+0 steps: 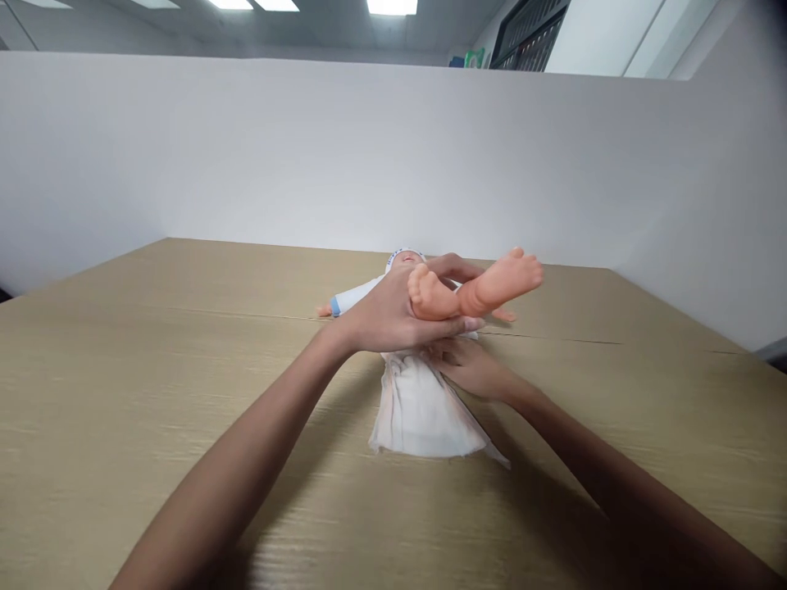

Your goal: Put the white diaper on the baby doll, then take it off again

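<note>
A baby doll lies on its back on the wooden table, head away from me, in a white top with a blue cuff. My left hand is closed round the doll's legs and holds them raised, feet in the air. A white diaper is spread on the table under the doll's bottom, its near end pointing at me. My right hand rests low on the diaper just below the lifted legs; its fingers are mostly hidden under the doll and my left hand.
White partition walls close off the table at the back and on both sides. A seam runs across the tabletop near the doll. Beyond the partition are ceiling lights and a dark shelf unit.
</note>
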Tool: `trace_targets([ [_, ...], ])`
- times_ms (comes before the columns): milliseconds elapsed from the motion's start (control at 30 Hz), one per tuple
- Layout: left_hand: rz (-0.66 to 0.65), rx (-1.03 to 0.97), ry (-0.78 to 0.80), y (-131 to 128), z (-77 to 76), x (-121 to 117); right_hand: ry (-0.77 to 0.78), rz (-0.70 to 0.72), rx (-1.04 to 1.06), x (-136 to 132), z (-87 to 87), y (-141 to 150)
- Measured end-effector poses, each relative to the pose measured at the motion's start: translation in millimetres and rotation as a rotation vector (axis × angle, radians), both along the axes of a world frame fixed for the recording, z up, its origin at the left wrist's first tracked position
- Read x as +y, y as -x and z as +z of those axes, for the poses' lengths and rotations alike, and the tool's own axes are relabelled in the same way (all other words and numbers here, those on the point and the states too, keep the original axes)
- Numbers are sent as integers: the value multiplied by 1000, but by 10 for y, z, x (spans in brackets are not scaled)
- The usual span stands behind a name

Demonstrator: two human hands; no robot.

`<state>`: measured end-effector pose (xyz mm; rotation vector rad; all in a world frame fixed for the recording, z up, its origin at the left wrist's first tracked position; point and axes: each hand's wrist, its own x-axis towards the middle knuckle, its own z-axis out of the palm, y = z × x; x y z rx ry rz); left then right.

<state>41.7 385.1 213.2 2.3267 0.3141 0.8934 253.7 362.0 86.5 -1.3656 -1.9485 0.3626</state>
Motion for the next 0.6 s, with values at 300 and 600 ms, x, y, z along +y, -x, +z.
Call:
trace_targets([
  [300,22,65,45,-17,-241,-208,-218,-202,192,-700,154,-33],
  [600,57,123,-64,496,-612,-360,-222,350,39,-711,101,-415],
])
